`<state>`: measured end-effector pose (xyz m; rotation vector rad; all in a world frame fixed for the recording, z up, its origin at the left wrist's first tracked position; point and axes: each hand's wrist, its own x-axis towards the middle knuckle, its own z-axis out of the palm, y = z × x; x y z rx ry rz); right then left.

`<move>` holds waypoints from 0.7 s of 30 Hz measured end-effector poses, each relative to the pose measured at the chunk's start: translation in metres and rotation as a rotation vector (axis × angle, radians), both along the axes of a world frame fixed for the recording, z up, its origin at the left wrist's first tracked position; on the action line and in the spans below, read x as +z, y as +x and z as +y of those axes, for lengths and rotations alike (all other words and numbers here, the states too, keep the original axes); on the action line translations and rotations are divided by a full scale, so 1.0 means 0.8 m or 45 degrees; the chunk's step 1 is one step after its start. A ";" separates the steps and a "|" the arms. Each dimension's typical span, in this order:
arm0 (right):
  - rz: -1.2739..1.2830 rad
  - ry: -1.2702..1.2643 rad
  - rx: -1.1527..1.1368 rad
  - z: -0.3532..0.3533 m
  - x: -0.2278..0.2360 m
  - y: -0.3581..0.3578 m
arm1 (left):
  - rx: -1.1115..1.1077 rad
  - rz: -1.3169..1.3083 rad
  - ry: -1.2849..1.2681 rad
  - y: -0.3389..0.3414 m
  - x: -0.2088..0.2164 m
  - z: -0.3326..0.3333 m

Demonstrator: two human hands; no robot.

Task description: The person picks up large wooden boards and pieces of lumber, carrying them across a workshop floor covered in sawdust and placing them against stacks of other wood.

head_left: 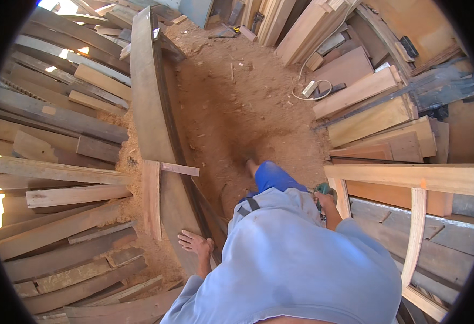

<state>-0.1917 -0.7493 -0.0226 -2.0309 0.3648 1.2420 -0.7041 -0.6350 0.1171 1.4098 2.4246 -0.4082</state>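
My left hand (195, 243) rests with its fingers spread on the near part of a long wooden bench plank (153, 102). Just beyond it, a short reddish board (151, 200) lies along the plank's left side, with a narrow wood strip (180, 169) sticking out to the right from its far end. At my right side, my right hand (327, 203) is closed round a green power tool (322, 188). My body partly hides this tool, so its exact kind does not show.
Stacked timber (69, 183) fills the left side. A wooden frame (404, 177) stands close on my right, with leaning boards (374, 116) behind it. Ahead, a white power strip (310, 89) with a cord lies on the sawdust-covered floor (237, 97).
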 end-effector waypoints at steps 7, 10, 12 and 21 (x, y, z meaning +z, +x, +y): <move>0.093 -0.094 0.473 0.100 0.037 -0.037 | 0.064 -0.006 0.016 0.004 0.006 0.009; 0.025 -0.223 0.712 0.146 0.077 -0.041 | 0.069 0.023 0.056 0.006 0.007 0.008; -0.076 -0.245 0.761 0.156 0.053 -0.033 | 0.090 0.034 0.024 0.011 0.013 0.016; -0.260 -0.007 0.769 0.213 0.028 0.031 | 0.105 0.015 0.142 0.007 0.005 0.009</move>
